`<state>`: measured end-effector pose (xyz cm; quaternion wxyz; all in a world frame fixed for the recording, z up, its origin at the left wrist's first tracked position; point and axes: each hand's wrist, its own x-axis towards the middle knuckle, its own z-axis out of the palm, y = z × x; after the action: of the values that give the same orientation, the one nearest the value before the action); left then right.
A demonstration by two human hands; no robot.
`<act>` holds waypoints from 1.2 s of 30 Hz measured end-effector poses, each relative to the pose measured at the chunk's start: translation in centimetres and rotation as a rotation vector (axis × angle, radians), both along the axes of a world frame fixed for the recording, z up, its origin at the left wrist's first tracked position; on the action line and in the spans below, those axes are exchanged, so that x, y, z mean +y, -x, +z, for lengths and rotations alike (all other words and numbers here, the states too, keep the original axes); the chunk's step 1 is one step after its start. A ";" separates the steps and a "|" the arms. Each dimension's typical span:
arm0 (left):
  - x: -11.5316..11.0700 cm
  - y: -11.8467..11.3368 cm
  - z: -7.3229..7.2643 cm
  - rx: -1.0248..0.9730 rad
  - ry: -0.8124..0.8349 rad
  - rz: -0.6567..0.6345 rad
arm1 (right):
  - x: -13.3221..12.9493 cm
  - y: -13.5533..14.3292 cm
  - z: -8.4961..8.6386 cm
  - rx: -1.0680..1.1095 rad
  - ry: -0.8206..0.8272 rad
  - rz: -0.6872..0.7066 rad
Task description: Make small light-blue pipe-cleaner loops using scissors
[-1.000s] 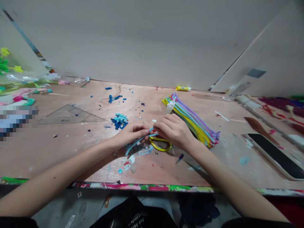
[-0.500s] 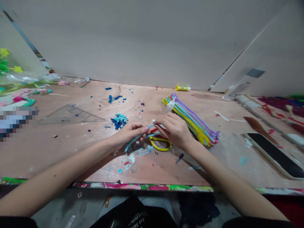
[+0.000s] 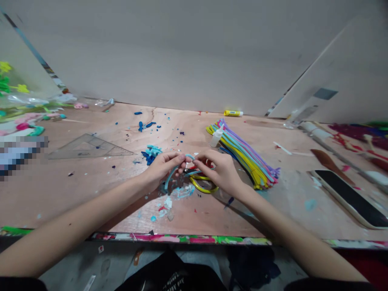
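Observation:
A light blue pipe cleaner [image 3: 170,176] is pinched between both hands, its short bend arching across the gap and its long end hanging below my left hand. My left hand [image 3: 166,166] grips it with thumb and fingers. My right hand [image 3: 218,167] pinches the other end, close to the left fingertips. Beneath the hands lie scissors with yellow-lined handles [image 3: 203,185], partly covered by my right hand. Just left of the hands is a small pile of light and dark blue pieces [image 3: 150,153].
Behind my right hand are a bundle of coloured pipe cleaners [image 3: 247,155] and a white bottle [image 3: 216,136]. A glue stick [image 3: 233,113] lies by the back wall, a clear set square [image 3: 91,147] at left, a phone [image 3: 351,198] at right.
The pipe cleaner between my fingertips has gone from nearly straight to bent in an arch. My right hand has turned and dropped slightly, and the hanging end has swung more upright.

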<state>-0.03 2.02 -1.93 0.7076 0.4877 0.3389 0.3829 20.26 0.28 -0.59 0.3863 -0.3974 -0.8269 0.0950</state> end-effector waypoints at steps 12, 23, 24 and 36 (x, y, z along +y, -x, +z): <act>-0.5 -0.3 0.1 0.017 -0.170 0.086 | -1.2 2.1 0.3 0.485 0.608 0.178; -0.5 -0.1 0.1 0.135 -0.494 0.158 | -2.2 3.3 0.0 0.761 0.924 0.180; -0.5 -0.2 0.1 0.154 -0.513 0.168 | -2.3 3.4 -0.1 0.769 0.915 0.173; -1.1 -0.6 0.3 0.160 -0.516 0.198 | -2.9 3.0 -0.3 0.374 0.439 -0.024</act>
<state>0.57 0.91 -1.60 0.4904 0.6449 0.3310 0.4838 17.30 -2.57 -0.87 0.4378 -0.4568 -0.6963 0.3387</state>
